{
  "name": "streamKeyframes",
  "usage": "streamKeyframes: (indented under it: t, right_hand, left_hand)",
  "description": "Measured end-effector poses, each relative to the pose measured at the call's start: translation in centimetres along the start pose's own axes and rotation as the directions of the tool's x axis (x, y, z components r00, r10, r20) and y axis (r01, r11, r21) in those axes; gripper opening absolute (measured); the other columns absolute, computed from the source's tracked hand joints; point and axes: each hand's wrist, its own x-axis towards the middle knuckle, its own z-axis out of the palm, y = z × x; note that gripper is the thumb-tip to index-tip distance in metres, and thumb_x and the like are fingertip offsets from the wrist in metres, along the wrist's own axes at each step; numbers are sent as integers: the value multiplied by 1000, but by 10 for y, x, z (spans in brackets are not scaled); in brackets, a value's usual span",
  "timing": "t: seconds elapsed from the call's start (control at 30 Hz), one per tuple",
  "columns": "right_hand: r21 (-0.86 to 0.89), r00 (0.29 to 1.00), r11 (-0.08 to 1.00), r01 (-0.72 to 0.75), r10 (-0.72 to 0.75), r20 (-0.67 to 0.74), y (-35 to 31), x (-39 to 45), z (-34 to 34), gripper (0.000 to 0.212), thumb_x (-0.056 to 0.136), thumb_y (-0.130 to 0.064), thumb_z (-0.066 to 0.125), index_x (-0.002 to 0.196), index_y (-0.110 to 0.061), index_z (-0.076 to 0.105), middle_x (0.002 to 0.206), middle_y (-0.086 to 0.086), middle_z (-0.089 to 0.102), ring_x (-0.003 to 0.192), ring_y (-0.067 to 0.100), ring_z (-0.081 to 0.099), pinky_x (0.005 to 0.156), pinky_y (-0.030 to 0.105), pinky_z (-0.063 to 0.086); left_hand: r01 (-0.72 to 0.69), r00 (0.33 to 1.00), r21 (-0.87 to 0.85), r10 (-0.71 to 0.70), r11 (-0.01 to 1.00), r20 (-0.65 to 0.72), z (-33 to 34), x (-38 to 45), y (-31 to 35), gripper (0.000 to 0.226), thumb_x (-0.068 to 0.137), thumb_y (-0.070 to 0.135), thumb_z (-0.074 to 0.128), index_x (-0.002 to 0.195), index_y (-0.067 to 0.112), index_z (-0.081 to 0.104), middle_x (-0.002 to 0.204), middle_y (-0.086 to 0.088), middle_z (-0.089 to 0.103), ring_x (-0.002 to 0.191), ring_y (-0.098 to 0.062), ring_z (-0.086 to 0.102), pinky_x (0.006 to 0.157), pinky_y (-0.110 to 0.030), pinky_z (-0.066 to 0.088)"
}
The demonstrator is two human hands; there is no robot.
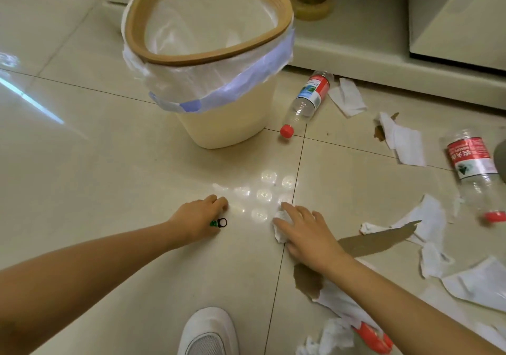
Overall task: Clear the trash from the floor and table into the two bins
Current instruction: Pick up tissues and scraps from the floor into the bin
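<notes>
Crumpled white tissue wad [279, 224] sits on the glossy beige tile floor [109, 176], right at a grout line, in front of the cream plastic bin with tan rim and clear liner bag [216, 62]. Right hand [306, 231] lies over the wad, fingers spread and touching it — closed grip or not, can't tell. Left hand [202, 218] is down on the floor just left of it, fingers curled loosely at a small green-and-black ring piece [218, 222]; whether it grips it, can't tell.

Further right: torn white paper scraps [427, 220], a brown cardboard strip [375, 241], a second brown piece [308, 279] under the right forearm. Two clear plastic bottles with red caps and red labels — one [305, 103] just beside the bin, one [473, 168] near the right edge. White shoe [208, 332] at bottom centre.
</notes>
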Motion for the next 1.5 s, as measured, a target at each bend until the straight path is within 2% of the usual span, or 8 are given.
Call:
streamKeyframes:
  t: [0.17,0.5,0.83,0.97,1.13,1.23,1.37,1.5]
  right_hand:
    - [46,999,999,-12,9,47,-9,7,8,53,49,-2,74,94,-21,54,104,7,56,64,25,53,47,30,35]
    - [-44,997,999,32,-35,-66,-3,14,-13,46,34,-2,81,70,-16,55,67,4,49,47,21,44,47,28,19]
    - [452,770,792,-410,566,-293,94,-79,-64,39,80,-11,66,118,-19,59,111,0,57,94,19,57,66,30,48]
    - [509,690,698,-503,679,-250,101,-117,-56,41,80,-11,66,119,-20,58,112,-3,57,100,16,56,70,27,45]
    - [576,630,647,-499,728,-272,91,-138,-45,40,81,-11,67,119,-20,59,113,-5,57,100,14,56,75,28,49]
    - [603,640,650,-462,715,-280,84,-144,-39,42,80,-10,68,119,-21,59,114,-7,57,101,8,54,77,21,46]
    - [620,717,643,-450,674,-178,80,-148,-28,40,80,-13,68,117,-24,57,112,-11,56,99,6,54,74,24,48]
    - [677,798,584,-447,602,8,76,-146,-14,36,83,-19,64,116,-31,55,111,-18,53,97,3,55,79,27,49]
  left_hand:
    - [-41,999,-50,40,998,-13,2,8,14,27,89,23,55,115,24,50,112,4,57,93,-16,53,74,-28,44]
    - [-183,981,-247,159,951,-113,-22,29,69,18,83,26,60,101,25,59,95,7,58,84,-14,56,74,-30,48]
    - [-201,962,-594,271,779,30,-25,61,171,20,98,25,38,112,22,53,73,2,52,66,-16,51,62,-27,39]
    - [-221,947,-443,299,869,114,-16,81,226,60,77,73,53,114,26,48,90,6,60,82,-13,58,69,-28,47]
    - [-383,905,-158,404,910,135,-2,92,258,30,83,45,62,94,20,51,79,4,54,76,-20,55,54,-25,35]
    - [-376,892,-228,418,898,173,-1,98,247,26,92,39,53,86,14,56,79,0,55,77,-22,56,60,-29,40]
    - [-197,916,-510,343,837,210,-17,107,214,30,92,38,59,109,14,64,103,-3,65,92,-21,63,83,-33,50]
    - [23,917,-747,283,665,280,-37,116,172,24,89,36,65,104,17,65,98,-1,71,81,-14,68,76,-25,55]
